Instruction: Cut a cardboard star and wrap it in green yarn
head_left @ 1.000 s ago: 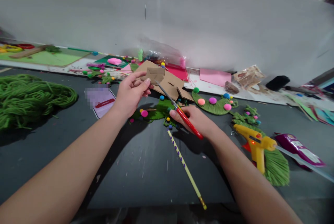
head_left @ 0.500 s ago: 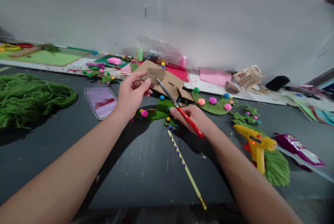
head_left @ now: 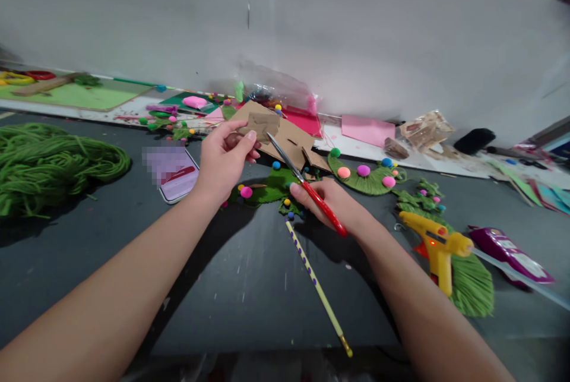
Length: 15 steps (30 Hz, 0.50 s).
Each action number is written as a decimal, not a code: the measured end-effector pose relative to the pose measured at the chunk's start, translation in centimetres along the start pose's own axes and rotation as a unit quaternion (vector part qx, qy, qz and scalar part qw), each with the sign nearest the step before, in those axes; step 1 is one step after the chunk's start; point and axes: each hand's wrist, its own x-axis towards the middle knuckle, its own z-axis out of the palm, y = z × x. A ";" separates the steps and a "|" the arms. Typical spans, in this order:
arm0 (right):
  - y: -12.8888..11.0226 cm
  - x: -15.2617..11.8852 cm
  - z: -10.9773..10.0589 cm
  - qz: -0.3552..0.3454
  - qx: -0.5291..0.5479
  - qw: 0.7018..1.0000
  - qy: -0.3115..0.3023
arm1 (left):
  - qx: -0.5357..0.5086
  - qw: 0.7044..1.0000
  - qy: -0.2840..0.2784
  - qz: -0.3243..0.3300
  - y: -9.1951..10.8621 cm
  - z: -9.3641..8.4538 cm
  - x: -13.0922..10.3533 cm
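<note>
My left hand (head_left: 227,153) pinches a small piece of brown cardboard (head_left: 263,126) between thumb and fingers. Red-handled scissors (head_left: 321,204) are gripped in my right hand (head_left: 329,198), their tips at the lower right of the small piece. The blades look nearly closed. Behind the piece lies a larger cut cardboard sheet (head_left: 291,143). Below and between my hands are green yarn-wrapped leaves (head_left: 276,185) with coloured pompoms, partly covered by my right hand. A yellow pencil with purple dots (head_left: 318,287) lies on the dark table in front.
Green yarn (head_left: 57,168) is heaped at the left, beside a phone (head_left: 178,177). At the right a yellow glue gun (head_left: 439,245) rests by a green leaf, near a purple packet (head_left: 507,254). Pink paper (head_left: 367,130) and plastic bags lie along the wall.
The small cardboard piece and my left hand have shifted very slightly left and up. The scissors stay at nearly the same place and angle.
</note>
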 end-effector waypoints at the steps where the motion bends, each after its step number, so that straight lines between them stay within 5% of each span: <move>1: 0.0 0.0 0.0 0.001 0.001 1.000 -0.002 | 0.000 1.000 -0.003 0.004 0.0 0.0 0.0; 15: -0.1 -0.1 -0.1 0.004 0.003 1.000 -0.007 | -0.005 1.000 0.000 -0.010 -0.2 0.1 0.0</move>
